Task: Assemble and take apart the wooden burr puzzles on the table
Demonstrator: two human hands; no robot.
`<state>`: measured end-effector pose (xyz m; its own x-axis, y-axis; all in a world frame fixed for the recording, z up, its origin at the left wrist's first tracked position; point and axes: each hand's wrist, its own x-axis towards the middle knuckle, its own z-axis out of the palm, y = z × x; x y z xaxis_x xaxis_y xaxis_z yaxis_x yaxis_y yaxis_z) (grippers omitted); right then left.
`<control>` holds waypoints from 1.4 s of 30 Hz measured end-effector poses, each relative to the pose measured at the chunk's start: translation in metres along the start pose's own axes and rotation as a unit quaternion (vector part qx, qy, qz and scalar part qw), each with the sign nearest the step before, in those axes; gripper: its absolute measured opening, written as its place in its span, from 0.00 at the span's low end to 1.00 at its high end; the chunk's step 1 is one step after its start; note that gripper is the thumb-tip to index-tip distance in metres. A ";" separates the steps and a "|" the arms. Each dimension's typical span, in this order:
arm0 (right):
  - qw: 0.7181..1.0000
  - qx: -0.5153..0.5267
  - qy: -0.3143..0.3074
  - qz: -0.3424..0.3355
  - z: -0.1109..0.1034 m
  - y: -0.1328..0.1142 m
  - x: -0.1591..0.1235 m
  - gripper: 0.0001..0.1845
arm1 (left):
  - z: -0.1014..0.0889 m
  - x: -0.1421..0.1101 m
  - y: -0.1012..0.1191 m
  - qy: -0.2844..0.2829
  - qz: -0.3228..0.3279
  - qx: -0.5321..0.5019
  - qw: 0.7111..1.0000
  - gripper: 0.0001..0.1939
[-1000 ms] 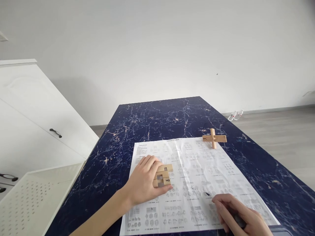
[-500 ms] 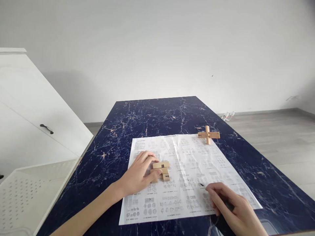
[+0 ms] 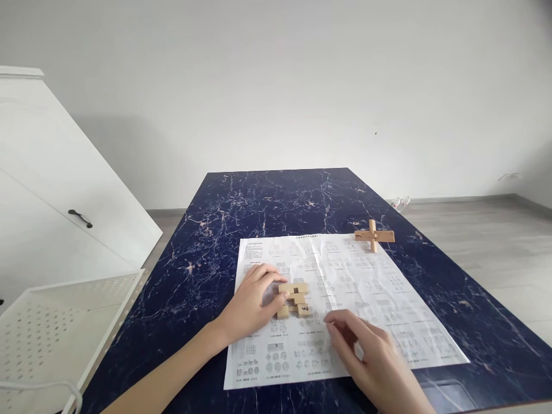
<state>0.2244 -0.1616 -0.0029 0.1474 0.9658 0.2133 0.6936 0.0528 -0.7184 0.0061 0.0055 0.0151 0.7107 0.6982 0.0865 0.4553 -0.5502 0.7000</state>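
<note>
Several notched wooden puzzle blocks (image 3: 294,288) lie together on a printed instruction sheet (image 3: 297,345), the near one marked "3". My left hand (image 3: 254,296) grips them at their left side, thumb on the near side and fingers at the far side. To the right of the blocks, my right hand (image 3: 366,351) hovers low over the sheet. Its fingers are loosely bent, thumb and forefinger slightly apart, and I see nothing between them. A wooden cross (image 3: 373,236) made of interlocked blocks, one numbered, rests at the sheet's far right corner.
The sheet lies creased on a dark blue marbled table (image 3: 276,201). At the left stand a white cabinet (image 3: 64,172) with a black handle and a white perforated bin (image 3: 43,333). A flat transparent object (image 3: 444,397) lies near the table's front right edge.
My right hand has moved left towards the blocks, and the dark thing seen in it before no longer shows. My left hand stays at the blocks. The whole view has shifted slightly.
</note>
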 end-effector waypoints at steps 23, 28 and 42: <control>0.995 -0.074 0.060 -0.019 0.036 -0.008 0.016 0.26 | 0.003 0.003 -0.003 0.024 -0.031 -0.061 0.997 0.09; 0.996 -0.075 0.040 -0.022 0.034 -0.007 0.013 0.19 | 0.001 0.002 -0.001 0.052 -0.076 -0.111 0.990 0.16; 0.995 -0.076 0.055 -0.032 0.035 -0.011 0.014 0.19 | -0.008 0.007 0.005 0.126 -0.133 -0.278 0.943 0.27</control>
<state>0.1943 -0.1394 -0.0148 0.1693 0.9277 0.3326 0.8012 0.0669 -0.5946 0.0093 0.0113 0.0253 0.4293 0.9027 -0.0284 0.1985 -0.0636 0.9780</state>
